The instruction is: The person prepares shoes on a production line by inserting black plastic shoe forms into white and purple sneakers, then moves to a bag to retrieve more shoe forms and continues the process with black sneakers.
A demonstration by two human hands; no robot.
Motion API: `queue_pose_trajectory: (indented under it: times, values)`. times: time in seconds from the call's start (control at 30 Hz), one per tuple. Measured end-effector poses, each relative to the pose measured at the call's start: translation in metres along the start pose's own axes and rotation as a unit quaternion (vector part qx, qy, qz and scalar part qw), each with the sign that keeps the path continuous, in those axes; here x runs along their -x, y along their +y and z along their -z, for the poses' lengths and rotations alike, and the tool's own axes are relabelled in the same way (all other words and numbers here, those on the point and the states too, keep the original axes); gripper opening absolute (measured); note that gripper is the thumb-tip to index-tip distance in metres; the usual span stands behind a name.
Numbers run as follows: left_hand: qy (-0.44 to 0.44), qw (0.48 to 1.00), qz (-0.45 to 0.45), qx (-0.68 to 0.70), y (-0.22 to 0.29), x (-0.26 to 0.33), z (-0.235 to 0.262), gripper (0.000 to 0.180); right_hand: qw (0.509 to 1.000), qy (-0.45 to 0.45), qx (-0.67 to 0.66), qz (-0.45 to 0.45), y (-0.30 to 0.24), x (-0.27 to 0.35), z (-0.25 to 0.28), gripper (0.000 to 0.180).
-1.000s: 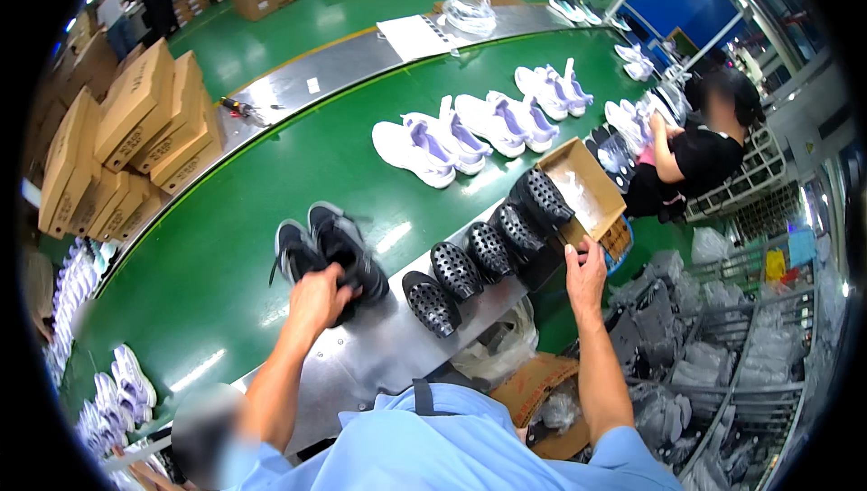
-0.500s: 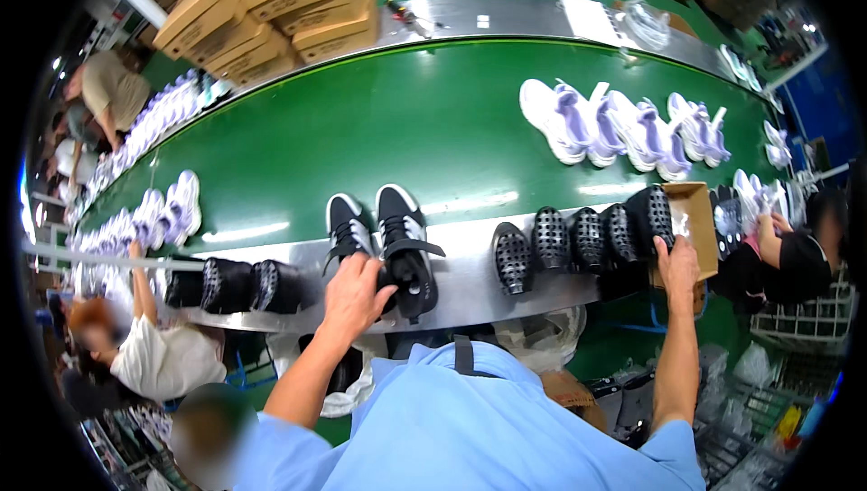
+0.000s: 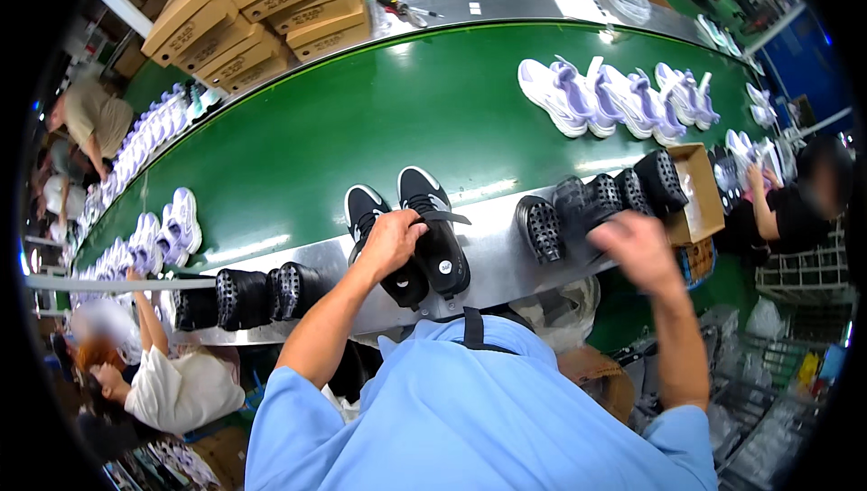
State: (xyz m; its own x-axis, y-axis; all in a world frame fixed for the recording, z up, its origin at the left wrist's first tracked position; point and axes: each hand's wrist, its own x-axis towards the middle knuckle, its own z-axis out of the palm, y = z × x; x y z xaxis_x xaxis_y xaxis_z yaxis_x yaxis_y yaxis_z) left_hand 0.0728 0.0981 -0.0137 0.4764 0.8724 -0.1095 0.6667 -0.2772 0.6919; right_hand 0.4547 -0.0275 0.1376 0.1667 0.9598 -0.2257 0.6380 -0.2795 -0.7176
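Observation:
A pair of black sneakers with white-and-grey trim, a left one point(image 3: 368, 204) and a right one point(image 3: 422, 186), lies toes away at the near edge of the bench. My left hand point(image 3: 395, 243) curls over their openings, fingertips closed at the right sneaker's strap point(image 3: 447, 217). A round white sticker point(image 3: 445, 267) shows toward the right sneaker's heel. My right hand point(image 3: 639, 249), smeared by motion, is over the near side of a row of black shoe-shaped forms point(image 3: 542, 227) dotted with round holes. Its fingers are too blurred to show any hold.
An open cardboard box point(image 3: 695, 193) ends the row of forms. More black forms point(image 3: 242, 299) sit at left. White-and-lilac sneakers point(image 3: 555, 98) stand on the green bench surface point(image 3: 379, 102). Shoe boxes point(image 3: 316, 3) are stacked at the far left. Co-workers point(image 3: 176, 374) are on both sides.
My right hand has left the end of the row by the box and swung left and nearer. My left hand has shifted right along with the sneakers. One form beside my right hand looks blurred.

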Motion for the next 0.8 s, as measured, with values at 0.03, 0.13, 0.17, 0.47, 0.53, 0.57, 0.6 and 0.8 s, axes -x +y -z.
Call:
queue_pose_trajectory:
  times: [0.03,0.13,0.17,0.47,0.53,0.57,0.6,0.8]
  values:
    - [-0.033,0.999,0.024,0.028,-0.002,-0.007,0.003,0.026,0.988,-0.12,-0.083,-0.047,-0.008,0.005,-0.04,0.045]
    - [-0.154,0.987,0.028,0.041,0.001,-0.03,0.007,0.029,0.964,-0.247,-0.069,-0.071,-0.027,0.011,-0.143,0.057]
    - [-0.194,0.977,0.059,0.064,-0.001,-0.034,0.007,0.029,0.965,-0.242,-0.068,-0.075,-0.022,0.009,-0.157,0.057]
    - [-0.299,0.926,-0.012,0.23,-0.01,-0.042,0.001,0.025,0.957,-0.127,0.235,-0.11,-0.056,-0.013,-0.198,0.05]
    - [-0.182,0.976,-0.106,0.058,-0.011,-0.049,-0.008,0.019,0.953,-0.082,0.288,-0.046,-0.077,-0.014,-0.23,0.041]
    - [-0.172,0.982,-0.075,0.03,0.0,-0.047,-0.005,0.011,0.954,-0.049,0.294,-0.024,-0.076,-0.013,-0.238,0.035]
    - [-0.174,0.981,-0.079,0.03,0.005,-0.042,-0.007,0.011,0.954,-0.046,0.294,-0.028,-0.074,-0.011,-0.241,0.035]
    - [-0.077,0.868,-0.351,-0.343,0.026,-0.028,-0.005,0.017,0.956,-0.04,0.289,0.009,-0.068,-0.015,-0.246,0.036]
